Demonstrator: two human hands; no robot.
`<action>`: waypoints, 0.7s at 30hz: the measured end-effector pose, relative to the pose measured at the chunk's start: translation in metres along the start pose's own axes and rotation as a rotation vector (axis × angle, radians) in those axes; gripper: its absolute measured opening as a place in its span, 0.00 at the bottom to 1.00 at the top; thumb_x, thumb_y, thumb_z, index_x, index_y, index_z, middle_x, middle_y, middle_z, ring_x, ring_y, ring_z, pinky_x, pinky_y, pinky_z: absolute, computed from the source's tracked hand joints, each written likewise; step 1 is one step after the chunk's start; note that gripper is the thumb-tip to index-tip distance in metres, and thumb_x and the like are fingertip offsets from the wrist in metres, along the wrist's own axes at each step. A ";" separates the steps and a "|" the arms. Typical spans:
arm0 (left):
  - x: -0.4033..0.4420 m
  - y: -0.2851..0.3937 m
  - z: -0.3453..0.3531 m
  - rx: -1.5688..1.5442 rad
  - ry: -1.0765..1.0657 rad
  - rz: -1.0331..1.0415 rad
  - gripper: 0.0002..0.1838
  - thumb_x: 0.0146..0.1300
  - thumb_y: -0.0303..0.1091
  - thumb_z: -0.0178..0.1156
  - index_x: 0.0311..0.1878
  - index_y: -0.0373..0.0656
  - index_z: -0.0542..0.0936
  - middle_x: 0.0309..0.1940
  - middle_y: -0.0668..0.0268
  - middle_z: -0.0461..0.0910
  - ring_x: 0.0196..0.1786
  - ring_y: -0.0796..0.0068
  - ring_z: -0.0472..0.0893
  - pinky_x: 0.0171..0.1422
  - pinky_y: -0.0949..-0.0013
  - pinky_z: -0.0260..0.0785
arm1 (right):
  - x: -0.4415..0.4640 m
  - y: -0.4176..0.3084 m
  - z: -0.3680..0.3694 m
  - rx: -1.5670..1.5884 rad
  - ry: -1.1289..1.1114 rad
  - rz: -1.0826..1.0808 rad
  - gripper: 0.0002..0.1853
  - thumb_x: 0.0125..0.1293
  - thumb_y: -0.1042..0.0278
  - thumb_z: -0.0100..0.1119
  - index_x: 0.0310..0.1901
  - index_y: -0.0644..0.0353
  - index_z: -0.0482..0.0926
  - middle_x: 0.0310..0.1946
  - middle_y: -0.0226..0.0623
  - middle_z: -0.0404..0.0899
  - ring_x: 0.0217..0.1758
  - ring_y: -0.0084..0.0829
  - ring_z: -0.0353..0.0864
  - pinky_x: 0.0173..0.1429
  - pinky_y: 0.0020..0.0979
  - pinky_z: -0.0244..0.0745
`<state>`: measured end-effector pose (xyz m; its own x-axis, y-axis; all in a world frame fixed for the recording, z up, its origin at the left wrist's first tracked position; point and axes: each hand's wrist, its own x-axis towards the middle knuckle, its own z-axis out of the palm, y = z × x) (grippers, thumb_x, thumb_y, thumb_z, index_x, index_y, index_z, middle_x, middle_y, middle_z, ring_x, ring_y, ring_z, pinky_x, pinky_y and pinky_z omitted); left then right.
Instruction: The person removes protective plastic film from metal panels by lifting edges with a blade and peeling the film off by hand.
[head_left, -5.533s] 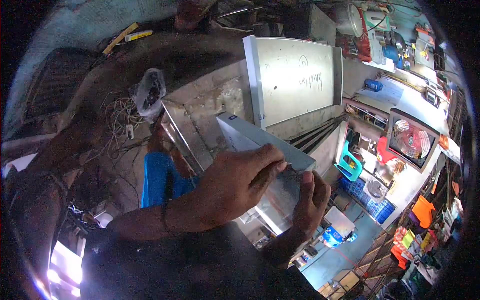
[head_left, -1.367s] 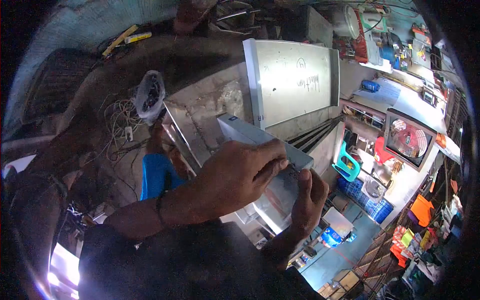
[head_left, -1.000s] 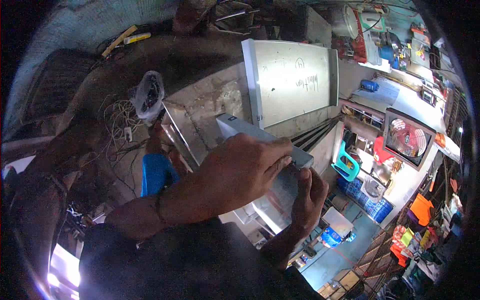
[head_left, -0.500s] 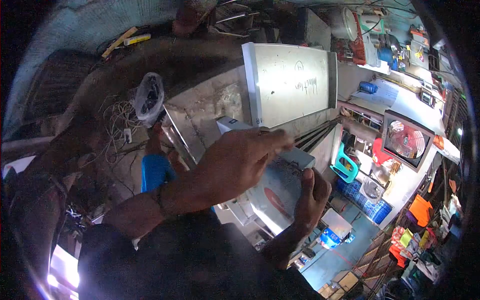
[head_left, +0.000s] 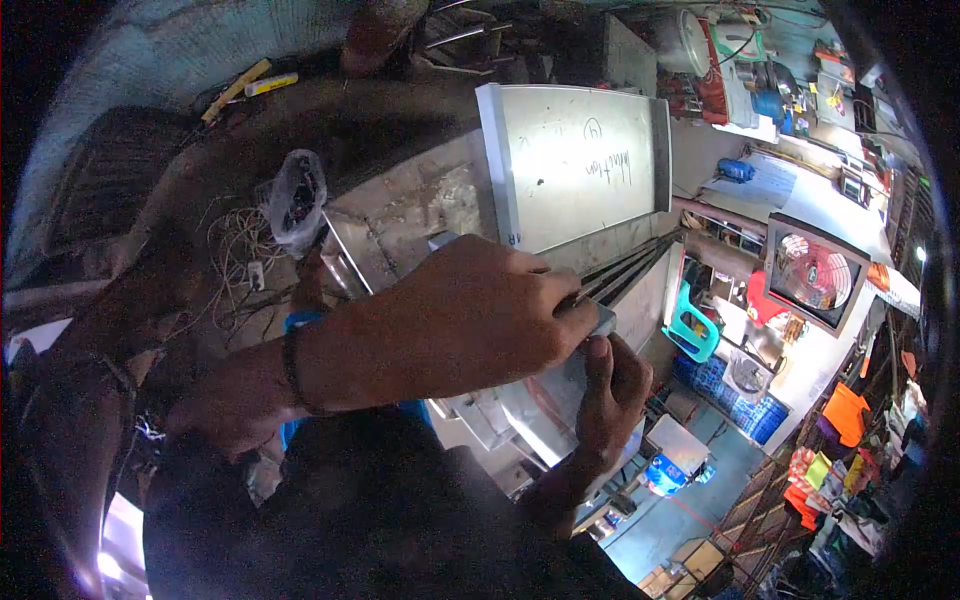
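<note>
A pale grey sheet-metal panel (head_left: 560,385) with a reddish mark lies in front of my body, largely covered by my hands. My left hand (head_left: 500,305) reaches across it, fingers curled together at the panel's far right corner; what they pinch there, if anything, is hidden. My right hand (head_left: 615,390) grips the panel's right edge, thumb up and fingers bent, close to the left fingertips. Beyond the hands lies a white metal panel (head_left: 590,165) with folded edges and handwriting with a circled number.
Dark thin strips (head_left: 630,268) lie beside the white panel. On the left are a clear plastic bag (head_left: 298,200) and tangled cord (head_left: 240,245). To the right are a teal plastic stool (head_left: 690,325), a fan (head_left: 815,275) and a blue-and-white bucket (head_left: 663,475).
My left hand has moved right and down to the panel's corner, its fingers now curled in beside my right hand. My right hand has shifted slightly left, still at the edge.
</note>
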<state>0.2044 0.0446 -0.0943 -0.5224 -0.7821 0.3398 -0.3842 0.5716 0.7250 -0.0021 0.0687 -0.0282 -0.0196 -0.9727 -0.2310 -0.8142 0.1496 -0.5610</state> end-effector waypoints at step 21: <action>0.001 -0.018 0.026 -0.138 0.234 0.122 0.12 0.59 0.35 0.64 0.45 0.44 0.82 0.39 0.63 0.81 0.38 0.62 0.84 0.42 0.61 0.79 | -0.004 -0.001 -0.006 -0.166 -0.065 0.178 0.22 0.71 0.53 0.62 0.43 0.71 0.83 0.32 0.33 0.81 0.37 0.22 0.74 0.47 0.27 0.69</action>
<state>0.1912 0.0396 -0.1224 -0.3629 -0.7545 0.5468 -0.2135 0.6385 0.7394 -0.0042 0.0711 -0.0220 -0.1383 -0.9194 -0.3682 -0.8853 0.2815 -0.3702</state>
